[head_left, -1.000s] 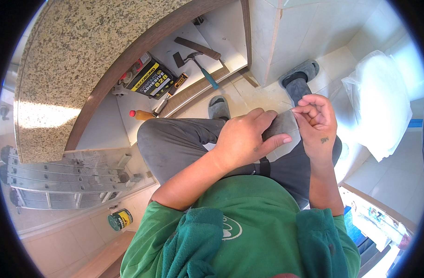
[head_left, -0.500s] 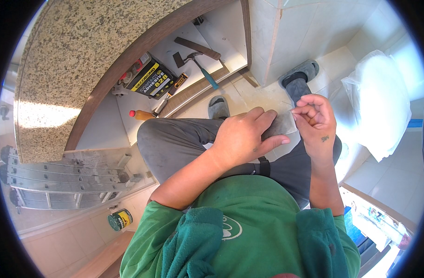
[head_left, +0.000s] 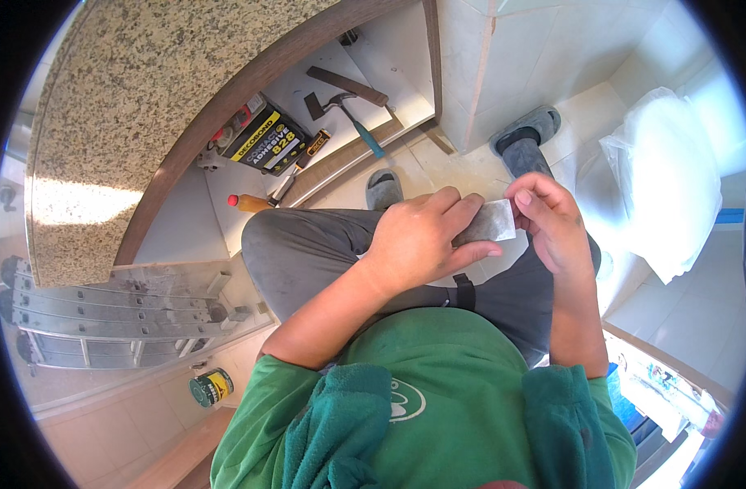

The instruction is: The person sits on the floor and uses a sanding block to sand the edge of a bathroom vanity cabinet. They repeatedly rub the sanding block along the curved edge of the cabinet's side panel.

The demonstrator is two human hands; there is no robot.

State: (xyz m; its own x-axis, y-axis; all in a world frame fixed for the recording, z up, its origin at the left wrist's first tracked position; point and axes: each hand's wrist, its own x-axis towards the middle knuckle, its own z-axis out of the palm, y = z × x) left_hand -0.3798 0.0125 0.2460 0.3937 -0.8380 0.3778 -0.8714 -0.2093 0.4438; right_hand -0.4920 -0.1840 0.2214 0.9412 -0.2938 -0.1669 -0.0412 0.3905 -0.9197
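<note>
Between the thumb and fingers of my left hand (head_left: 426, 236) is a thin, flat grey rectangular piece (head_left: 494, 222); it looks smudged, and its material is hard to make out. My hand covers its left part. At the piece's right edge is my right hand (head_left: 552, 216), with thumb and curled fingers drawn together in a pinch. Whether those fingers grip the edge or something small is hidden. Both hands are held above my lap, over my grey trousers (head_left: 308, 253).
An open cabinet under a speckled stone countertop (head_left: 169, 90) holds a black-and-yellow adhesive can (head_left: 267, 143). A hammer (head_left: 361, 130), a chisel (head_left: 285, 186) and an orange bottle (head_left: 249, 202) lie near its edge. A ladder (head_left: 120, 314) is at left, a white plastic bag (head_left: 662, 187) at right.
The grey piece has tilted and shows more of its face. My right hand has turned, its fingers curling in more, and stays by the piece's right edge.
</note>
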